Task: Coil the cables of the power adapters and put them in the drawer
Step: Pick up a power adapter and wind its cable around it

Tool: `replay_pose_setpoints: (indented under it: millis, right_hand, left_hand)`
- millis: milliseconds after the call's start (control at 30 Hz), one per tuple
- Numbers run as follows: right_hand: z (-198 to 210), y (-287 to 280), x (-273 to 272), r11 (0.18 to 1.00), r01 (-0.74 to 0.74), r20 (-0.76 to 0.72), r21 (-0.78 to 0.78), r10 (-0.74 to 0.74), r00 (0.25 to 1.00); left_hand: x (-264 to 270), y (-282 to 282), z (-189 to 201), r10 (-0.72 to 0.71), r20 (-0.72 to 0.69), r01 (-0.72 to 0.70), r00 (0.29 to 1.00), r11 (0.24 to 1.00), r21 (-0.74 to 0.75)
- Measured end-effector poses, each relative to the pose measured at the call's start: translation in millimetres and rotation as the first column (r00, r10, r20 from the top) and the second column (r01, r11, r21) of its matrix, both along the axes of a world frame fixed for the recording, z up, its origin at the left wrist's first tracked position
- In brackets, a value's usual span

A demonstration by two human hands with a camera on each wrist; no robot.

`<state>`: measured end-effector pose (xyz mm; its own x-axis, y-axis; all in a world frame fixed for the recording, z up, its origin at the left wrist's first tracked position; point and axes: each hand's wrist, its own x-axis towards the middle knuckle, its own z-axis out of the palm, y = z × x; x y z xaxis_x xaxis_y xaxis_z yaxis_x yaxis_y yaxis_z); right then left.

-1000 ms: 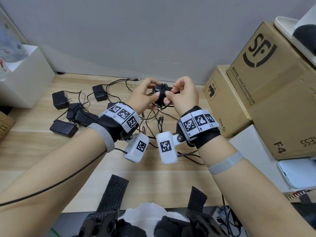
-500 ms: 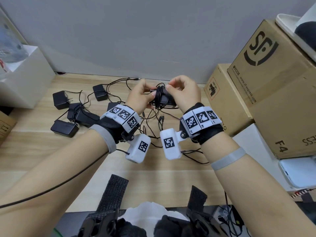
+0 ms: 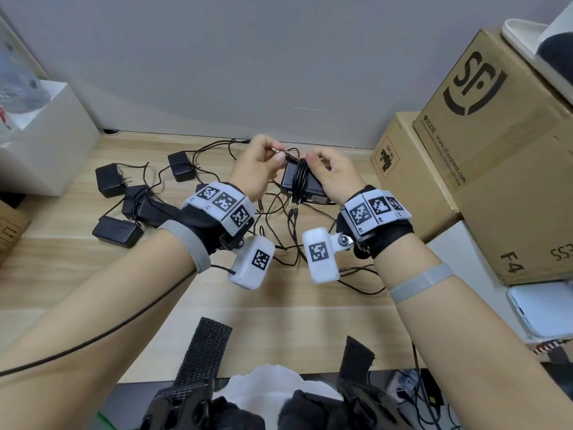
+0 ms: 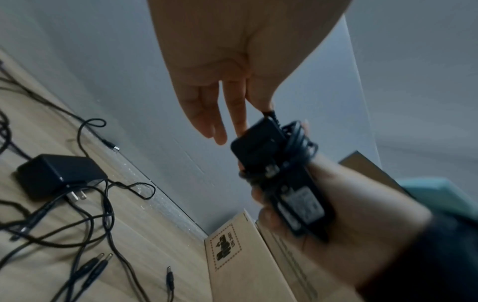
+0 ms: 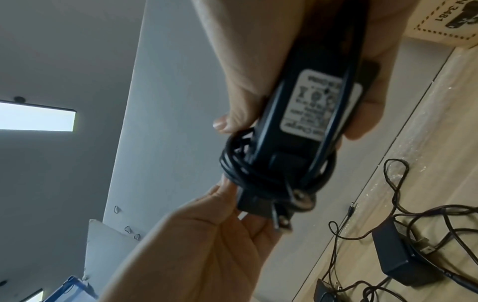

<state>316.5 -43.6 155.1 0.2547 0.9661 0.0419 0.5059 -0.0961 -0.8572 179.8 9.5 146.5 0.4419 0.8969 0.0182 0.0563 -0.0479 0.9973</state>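
My right hand (image 3: pixel 313 164) grips a black power adapter (image 3: pixel 297 183) above the wooden table (image 3: pixel 77 274), with its cable wound in several turns round the body. The label side of the adapter (image 5: pixel 319 106) and its plug prongs show in the right wrist view. My left hand (image 3: pixel 277 154) pinches the free end of that cable (image 3: pixel 286 156) just left of the adapter's top. In the left wrist view the left hand's fingers (image 4: pixel 234 114) touch the top of the wrapped adapter (image 4: pixel 279 179). No drawer is in view.
Several more black adapters (image 3: pixel 110 181) (image 3: pixel 116 232) lie at the table's left with loose tangled cables (image 3: pixel 279 231) spread under my hands. Cardboard boxes (image 3: pixel 412 184) (image 3: pixel 511 156) stand stacked at the right, and a white box (image 3: pixel 40 141) at the left.
The adapter has turned in my right hand so that its length points towards me. My left hand has let go of the body and now pinches the cable's free end.
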Motion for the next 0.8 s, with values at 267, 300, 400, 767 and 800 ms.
replay_pose_setpoints:
  millis: [267, 300, 400, 767, 800]
  right_hand:
    - [0.7, -8.5, -6.1, 0.993, -0.122, -0.056, 0.009, 0.122, 0.991]
    - [0.7, -8.2, -6.1, 0.991, -0.136, -0.049, 0.011, 0.136, 0.989]
    - [2.4, -9.2, -7.3, 0.989, -0.149, -0.051, 0.018, 0.15, 0.987]
    - [-13.0, 2.0, -36.8, 0.948, -0.203, -0.594, -0.246, 0.017, 0.804]
    - [-17.3, 2.2, -39.0, 0.949, -0.193, -0.629, -0.249, -0.007, 0.778]
  left_hand:
    - [-2.3, 8.0, -0.6, 0.032, -0.03, -0.034, 0.999, 0.995, -0.095]
    - [-3.2, 9.5, -2.6, 0.032, -0.042, -0.037, 0.999, 0.992, -0.123]
    - [-5.6, 9.1, -1.7, 0.004, -0.029, -0.01, 1.0, 0.982, -0.187]
    - [-32.0, -0.4, -11.7, 0.108, -0.061, -0.114, 0.992, 0.988, -0.103]
    - [-36.8, -3.5, -17.8, 0.144, -0.063, -0.152, 0.988, 0.977, -0.149]
